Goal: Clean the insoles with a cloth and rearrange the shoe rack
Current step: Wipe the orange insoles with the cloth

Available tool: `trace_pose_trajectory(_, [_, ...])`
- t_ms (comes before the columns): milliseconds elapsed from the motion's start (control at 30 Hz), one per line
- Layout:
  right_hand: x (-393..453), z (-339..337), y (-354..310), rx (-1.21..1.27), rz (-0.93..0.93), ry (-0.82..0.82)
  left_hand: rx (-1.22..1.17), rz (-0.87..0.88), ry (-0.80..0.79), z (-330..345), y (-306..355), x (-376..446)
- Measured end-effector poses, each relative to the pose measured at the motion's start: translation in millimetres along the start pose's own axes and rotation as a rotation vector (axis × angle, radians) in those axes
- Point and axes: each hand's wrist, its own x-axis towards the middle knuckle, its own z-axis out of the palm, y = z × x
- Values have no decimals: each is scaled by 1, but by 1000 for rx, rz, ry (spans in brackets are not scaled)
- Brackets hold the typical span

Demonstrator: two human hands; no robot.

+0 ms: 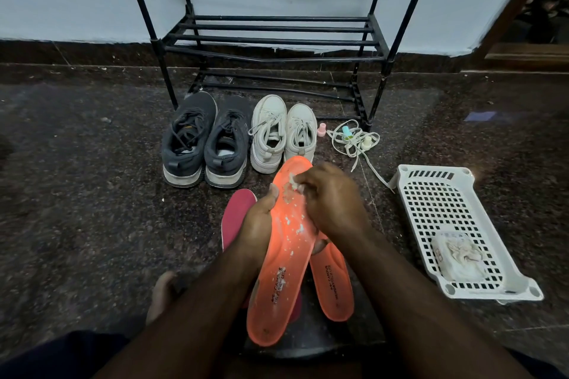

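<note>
The left hand (261, 221) grips the orange insole (283, 255) by its left edge, long axis running near to far; the right hand (329, 197) pinches a cloth (296, 184) against its far end

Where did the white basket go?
The white basket sits on the dark floor at the right of the head view, beside the loose laces and right of the orange insoles.
</note>
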Motion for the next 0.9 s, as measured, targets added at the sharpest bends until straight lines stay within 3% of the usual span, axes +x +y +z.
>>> trace_pose_trajectory(67, [2, -3, 2, -15, 68, 50, 14, -66, -15, 4, 1, -5])
trace_pose_trajectory(200, [11, -21, 10, 315, 301, 68, 28, -71, 27, 1, 6, -5])
trace_pose_trajectory(433, [-1, -8, -15, 13, 125, -130, 44, 44, 53, 6, 4, -3])
trace_pose_trajectory(633, [2, -14, -15, 22, 145, -44, 72, 47, 49, 11, 6, -7])
trace_pose_trajectory(767, [4, -17, -16, 60, 212, -192, 50, 63, 52, 7, 9, -5])
trace_pose_trajectory(900, [7, -32, -13, 222, 299, -46, 21, 32, 22, -3, 10, 0])
